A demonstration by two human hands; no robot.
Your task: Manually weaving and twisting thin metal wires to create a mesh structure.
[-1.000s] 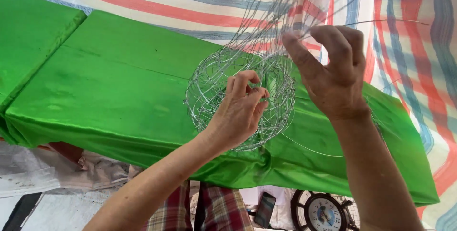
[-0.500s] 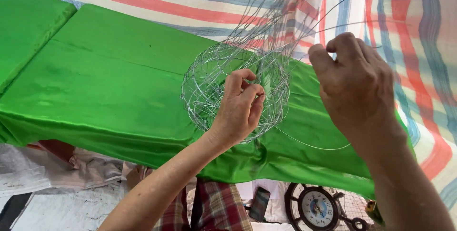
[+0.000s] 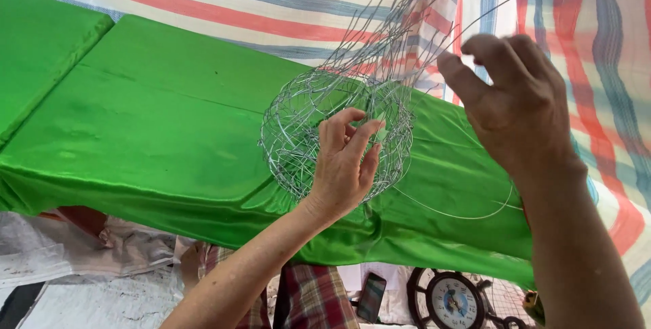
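Showing: a person's two bare hands at work on a wire mesh basket (image 3: 308,126), seen from the head camera looking down

Left hand: the left hand (image 3: 346,163) reaches up from the lower middle of the view; its fingers (image 3: 352,136) are curled narrow around the near wall of the wire mesh basket and grip the mesh; the thumb side lies against the rim

Right hand: the right hand (image 3: 519,102) is raised at the right, just beside the basket and apart from its woven body; the fingers are bent close together, pinched on a loose wire strand (image 3: 488,10) that rises toward the top edge; the exact contact of the fingertips is hidden behind the hand

Wire mesh basket: a rounded, open-weave body of thin silver wire, held in the air above the green cloth (image 3: 156,126); unwoven wire ends (image 3: 400,24) stand up from its far rim in a loose fan; one long strand (image 3: 461,215) loops out below the basket toward the right wrist

Green cloth: shiny fabric covering a long flat surface across the middle of the view; its front edge hangs down in folds

Backdrop: a striped tarpaulin (image 3: 285,4) in red, blue and white bands

Lower edge: a dark phone (image 3: 371,296); a round clock in a ship-wheel frame (image 3: 451,300); plaid fabric (image 3: 319,298); crumpled pale sheeting (image 3: 81,261)
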